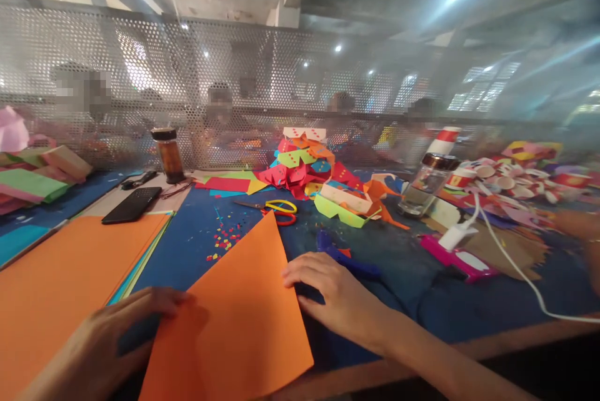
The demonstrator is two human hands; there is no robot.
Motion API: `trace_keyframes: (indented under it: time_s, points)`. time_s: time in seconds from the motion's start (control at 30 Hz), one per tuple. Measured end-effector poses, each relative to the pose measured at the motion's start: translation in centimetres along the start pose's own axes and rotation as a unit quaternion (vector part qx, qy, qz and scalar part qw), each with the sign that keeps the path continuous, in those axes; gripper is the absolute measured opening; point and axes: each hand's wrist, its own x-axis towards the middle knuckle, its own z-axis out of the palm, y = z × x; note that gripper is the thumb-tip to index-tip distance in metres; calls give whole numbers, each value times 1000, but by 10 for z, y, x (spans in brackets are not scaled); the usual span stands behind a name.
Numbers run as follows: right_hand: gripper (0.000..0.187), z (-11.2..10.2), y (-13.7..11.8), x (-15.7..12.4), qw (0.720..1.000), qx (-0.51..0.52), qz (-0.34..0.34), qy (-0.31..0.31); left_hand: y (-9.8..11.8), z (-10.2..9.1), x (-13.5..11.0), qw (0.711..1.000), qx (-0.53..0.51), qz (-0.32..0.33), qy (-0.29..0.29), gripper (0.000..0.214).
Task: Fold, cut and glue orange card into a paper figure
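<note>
An orange paper sheet [239, 313], folded to a point at its top, lies on the blue table cover [403, 257] in front of me. My left hand [117, 332] rests at the sheet's left edge, fingers stretched out onto the paper. My right hand [335, 292] lies flat at the sheet's right edge, its fingertips touching the paper. Neither hand grips anything.
A stack of orange sheets [65, 276] lies at the left with a black phone [132, 204] on it. Scissors [276, 210], a pile of folded paper shapes [319, 176], jars [169, 154], a glue gun [347, 260] and a pink phone [462, 257] with white cable stand behind. People sit beyond a perforated screen [262, 70].
</note>
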Motion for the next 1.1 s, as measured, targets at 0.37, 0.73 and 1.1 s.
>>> trace_keyframes:
  time_s: [0.37,0.73,1.1]
  points:
    - [10,2,-2,-3,998,-58,-5,-1,-5,-6,-6,953,202,224,-17,28]
    - [19,10,-1,12,988,-123,92,10,6,-5,1,943,277,174,53,50]
    - [29,13,0,16,981,-141,132,7,15,2,8,959,256,116,29,50]
